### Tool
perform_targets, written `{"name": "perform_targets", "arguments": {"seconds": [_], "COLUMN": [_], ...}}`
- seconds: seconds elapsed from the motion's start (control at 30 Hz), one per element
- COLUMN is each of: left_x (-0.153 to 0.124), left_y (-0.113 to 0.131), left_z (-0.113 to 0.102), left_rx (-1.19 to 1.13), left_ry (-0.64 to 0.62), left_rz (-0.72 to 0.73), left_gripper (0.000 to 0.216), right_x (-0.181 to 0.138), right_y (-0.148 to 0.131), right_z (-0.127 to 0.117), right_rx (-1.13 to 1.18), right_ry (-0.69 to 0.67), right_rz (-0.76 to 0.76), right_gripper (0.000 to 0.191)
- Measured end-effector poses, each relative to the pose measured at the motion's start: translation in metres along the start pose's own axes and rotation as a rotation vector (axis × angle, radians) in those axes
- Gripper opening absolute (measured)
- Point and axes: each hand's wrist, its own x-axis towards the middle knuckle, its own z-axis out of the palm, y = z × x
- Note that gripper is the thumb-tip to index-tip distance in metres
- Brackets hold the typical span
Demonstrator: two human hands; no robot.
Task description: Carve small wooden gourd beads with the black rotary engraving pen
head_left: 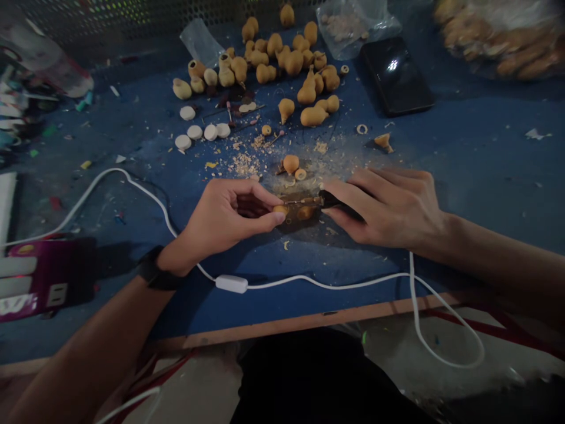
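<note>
"Two hands over a blue workbench. What's furthest left?"

"A magenta power strip, running out of the frame. A white cable loops across the bench to an inline switch below the hands."

"And the left hand?"

"Curled almost closed, with its thumb and fingertips pinching a small gourd at the middle of the bench. The fingers hide part of it. A black wrist strap circles the wrist."

"The right hand?"

"Fingers together, closed around a black-handled tool. They cover so much of it that I can't tell exactly what kind it is. A thin metal shaft reaches from it to the gourd, but the tip is hard to make out."

"What's beyond the hands?"

"Five white discs sit left of the sawdust. Behind them is a crowded cluster of more than twenty gourds, too overlapped to count exactly. One loose orange gourd lies just above the hands. Further right are a cut gourd neck, a black smartphone, and a plastic bag of tan pieces, cut off by the corner."
</note>
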Motion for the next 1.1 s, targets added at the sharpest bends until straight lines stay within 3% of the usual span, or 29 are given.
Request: {"name": "perform_targets", "arguments": {"seconds": [0.53,0.8,1.1], "left_x": [0.0004,0.0003,0.0010], "left_y": [-0.0005,-0.0044,-0.0035], "left_z": [0.0001,-0.0020,-0.0028], "left_rx": [0.047,0.044,0.052], "left_ry": [-0.005,-0.014,-0.025], "left_rz": [0.015,0.019,0.078], "left_gripper": [0.018,0.026,0.014], "right_x": [0.0004,-0.0003,-0.0007], "right_y": [0.0007,0.0006,0.0015], "right_z": [0.0011,0.0016,-0.0002], "right_rx": [-0.056,-0.064,-0.024], "right_ry": [0.083,0.050,0.024], "right_rz": [-0.077,-0.059,0.033], "right_gripper": [0.025,0.026,0.026]}}
